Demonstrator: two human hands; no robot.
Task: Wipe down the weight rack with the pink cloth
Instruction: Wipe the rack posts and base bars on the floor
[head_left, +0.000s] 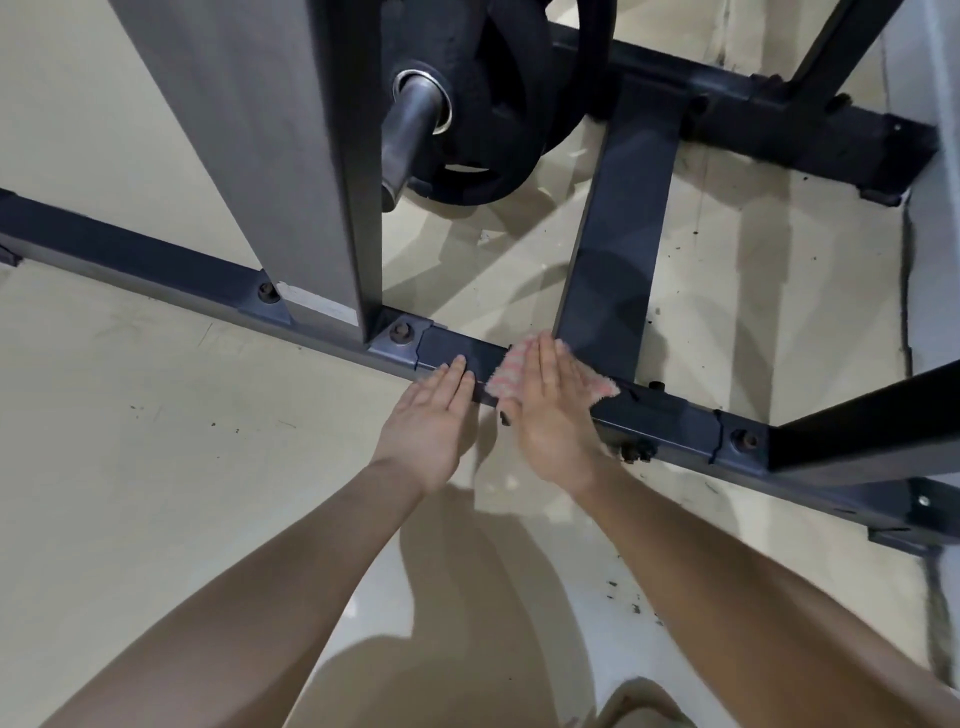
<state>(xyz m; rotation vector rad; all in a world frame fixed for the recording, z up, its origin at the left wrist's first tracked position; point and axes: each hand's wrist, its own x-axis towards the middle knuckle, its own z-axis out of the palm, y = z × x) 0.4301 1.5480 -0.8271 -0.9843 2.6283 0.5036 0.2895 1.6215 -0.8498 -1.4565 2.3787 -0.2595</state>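
The pink cloth (524, 371) is pressed flat under the right hand (553, 410) (fingers straight, together) on the weight rack (670, 421) base bar, whose long axis runs left-right; the left hand (428, 418) rests just beside, fingers flat.

Two bare forearms run up from the lower corners of the frame toward its middle, with no sleeve on either along the length that shows. The left hand (428, 421) and right hand (548, 410) are bare too, without gloves, rings, a watch or a wristband. The fingers look slim, the nails short and unpainted.
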